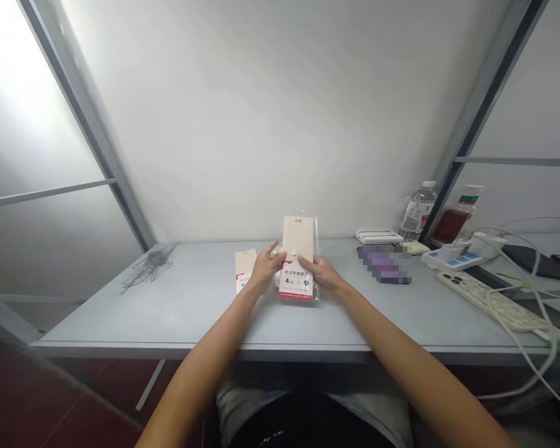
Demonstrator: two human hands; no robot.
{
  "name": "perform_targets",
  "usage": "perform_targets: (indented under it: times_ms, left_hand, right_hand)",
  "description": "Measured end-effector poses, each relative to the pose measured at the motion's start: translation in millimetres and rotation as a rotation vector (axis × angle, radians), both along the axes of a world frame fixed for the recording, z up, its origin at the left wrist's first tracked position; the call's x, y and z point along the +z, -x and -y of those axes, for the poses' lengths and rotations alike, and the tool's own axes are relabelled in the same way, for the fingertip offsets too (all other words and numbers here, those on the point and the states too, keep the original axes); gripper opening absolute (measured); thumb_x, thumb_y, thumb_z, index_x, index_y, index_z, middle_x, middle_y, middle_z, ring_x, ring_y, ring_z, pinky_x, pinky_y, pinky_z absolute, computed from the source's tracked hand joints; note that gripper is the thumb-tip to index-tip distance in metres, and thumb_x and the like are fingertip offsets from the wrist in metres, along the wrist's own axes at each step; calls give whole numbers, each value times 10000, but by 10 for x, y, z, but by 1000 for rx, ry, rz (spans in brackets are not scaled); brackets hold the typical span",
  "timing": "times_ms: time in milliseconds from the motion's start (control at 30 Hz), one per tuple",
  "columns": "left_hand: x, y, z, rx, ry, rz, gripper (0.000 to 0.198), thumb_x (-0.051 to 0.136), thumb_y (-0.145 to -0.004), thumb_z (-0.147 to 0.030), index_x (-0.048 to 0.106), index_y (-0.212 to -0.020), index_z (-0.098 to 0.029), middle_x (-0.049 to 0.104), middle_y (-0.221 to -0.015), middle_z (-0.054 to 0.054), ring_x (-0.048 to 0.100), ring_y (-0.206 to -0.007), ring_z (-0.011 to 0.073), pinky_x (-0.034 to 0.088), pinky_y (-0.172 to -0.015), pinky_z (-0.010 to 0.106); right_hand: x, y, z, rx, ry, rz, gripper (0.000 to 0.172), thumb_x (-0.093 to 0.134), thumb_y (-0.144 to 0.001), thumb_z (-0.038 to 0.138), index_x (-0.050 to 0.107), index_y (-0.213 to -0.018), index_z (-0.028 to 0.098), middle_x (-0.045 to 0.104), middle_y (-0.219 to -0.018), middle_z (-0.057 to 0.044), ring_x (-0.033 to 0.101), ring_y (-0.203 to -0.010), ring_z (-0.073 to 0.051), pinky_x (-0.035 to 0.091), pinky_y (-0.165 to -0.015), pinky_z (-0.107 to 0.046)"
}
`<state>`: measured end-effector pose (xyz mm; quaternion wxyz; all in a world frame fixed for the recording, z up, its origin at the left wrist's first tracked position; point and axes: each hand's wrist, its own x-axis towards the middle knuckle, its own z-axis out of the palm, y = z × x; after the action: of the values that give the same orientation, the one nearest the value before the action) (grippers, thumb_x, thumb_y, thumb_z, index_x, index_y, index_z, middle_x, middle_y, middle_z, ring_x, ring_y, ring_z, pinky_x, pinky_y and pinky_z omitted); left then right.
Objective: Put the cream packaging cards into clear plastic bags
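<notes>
Both hands hold a clear plastic pouch (297, 235) upright above the desk, with a cream, white and red printed card inside and a white snap button near its middle. My left hand (267, 266) grips the left edge, thumb on the front by the button and index finger raised. On the right edge, my right hand (324, 271) pinches with its thumb on the front, the other fingers behind. A second card of the same print (245, 267) lies on the desk, partly hidden by my left hand and wrist.
Crumpled clear plastic (150, 266) lies at the desk's left. To the right are a purple pixelated item (385, 264), a white box (379, 237), a water bottle (417, 211), a bottle of dark red liquid (455, 218), a power strip (457, 256), a phone (490, 302) and loose white cables.
</notes>
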<state>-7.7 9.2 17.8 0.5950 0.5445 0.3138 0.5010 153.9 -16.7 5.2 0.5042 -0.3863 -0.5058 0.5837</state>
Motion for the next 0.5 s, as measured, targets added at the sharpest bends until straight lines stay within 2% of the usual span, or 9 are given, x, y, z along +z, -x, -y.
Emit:
perform_targets:
  times_ms: [100,167,367,500]
  left_hand:
    - [40,38,3,-127,62,6,368,703,-634,-322,626,-936,-127,638,-719,31,592,-683,129,447,-712,275]
    - [44,49,7,-159,76,-9,276,720,-607,-323,629,-771,-122,628,-681,27,591,-657,130,451,-709,284]
    - [-5,55,-15,-55,91,-116,296,758,-536,-305,608,-727,-135,640,-719,41,613,-696,163,465,-725,326]
    - [-18,44,-19,71,-20,-237,269,739,-540,-326,612,-681,-135,626,-674,37,601,-647,154,475,-655,297]
  right_hand:
    - [6,-38,3,-31,-37,57,350,648,-697,437,646,-877,137,692,-842,-93,651,-739,-217,525,-645,-319]
    - [10,-42,10,-56,-50,73,362,654,-686,443,647,-878,136,692,-833,-91,651,-730,-215,524,-638,-316]
    - [2,-33,18,-50,-40,86,428,672,-663,445,639,-962,141,683,-916,-103,646,-789,-238,519,-678,-334]
    - [-8,-44,13,-11,-57,120,398,630,-699,464,652,-937,145,682,-921,-109,639,-819,-247,507,-710,-343]
